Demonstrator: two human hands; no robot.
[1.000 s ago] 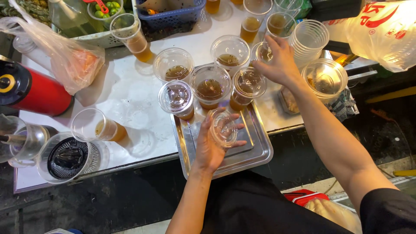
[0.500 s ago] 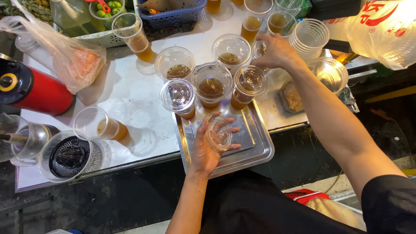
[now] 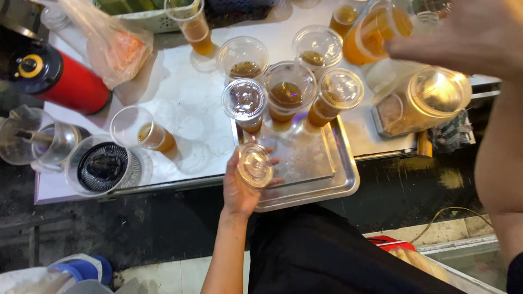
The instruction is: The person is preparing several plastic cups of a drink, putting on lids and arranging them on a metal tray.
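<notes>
A white-topped counter [image 3: 180, 109], wet and glossy, carries clear plastic cups of amber drink above a dark floor with pale tiles near the person's feet. At its near edge sits a rectangular steel tray [image 3: 327, 169] holding three of the cups: two already wear clear domed lids [image 3: 244, 99], while the middle cup [image 3: 289, 95] is open. More unlidded cups stand behind the tray and toward the counter's far edge, so most of the capping appears undone.

The left hand [image 3: 239, 188] curls its fingers around one more clear domed lid [image 3: 254, 165], gripped at the tray's near-left corner. The right hand [image 3: 463, 32], fingers closed around a tilted plastic cup of orange-amber drink [image 3: 376, 30], lifts it above the far-right corner. A red flask [image 3: 65, 81] lies near the left edge, a black-centred juicer [image 3: 103, 166] below it.
</notes>
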